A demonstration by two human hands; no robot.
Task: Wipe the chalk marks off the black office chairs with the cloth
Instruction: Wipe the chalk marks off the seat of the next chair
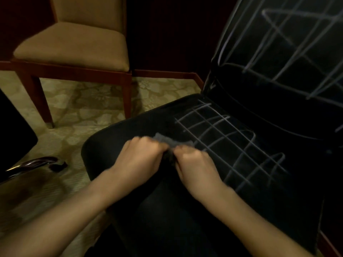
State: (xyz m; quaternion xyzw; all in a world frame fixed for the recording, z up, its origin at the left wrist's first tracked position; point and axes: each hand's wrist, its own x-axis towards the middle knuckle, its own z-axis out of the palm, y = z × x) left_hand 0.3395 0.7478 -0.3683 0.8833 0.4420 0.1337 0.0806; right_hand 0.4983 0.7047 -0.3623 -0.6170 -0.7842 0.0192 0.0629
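Left hand (143,154) and right hand (193,162) sit side by side on the seat of the black office chair (148,201), knuckles up, fingers curled under. Both grip the cloth (168,141), a small grey bunched rag; it pokes out just beyond the knuckles and runs down the gap between the two hands, lying on the seat. Frame is motion-blurred, fingertips hidden.

Chalk marks (228,138) start touching the right hand's far side and spread right of it: a white grid of crossing lines with loops at the ends, over the right part of the seat. More white lines cross the backrest, up and right of both hands. Seat left of and below the hands looks plain black, slightly dusty.

Seat's rounded left edge lies near the left hand; beyond it, patterned carpet (89,115). Far left of the hands, a shiny chrome chair leg (31,164) on the carpet. Up and left, well apart, a tan chair (74,43) with red-brown wooden legs.
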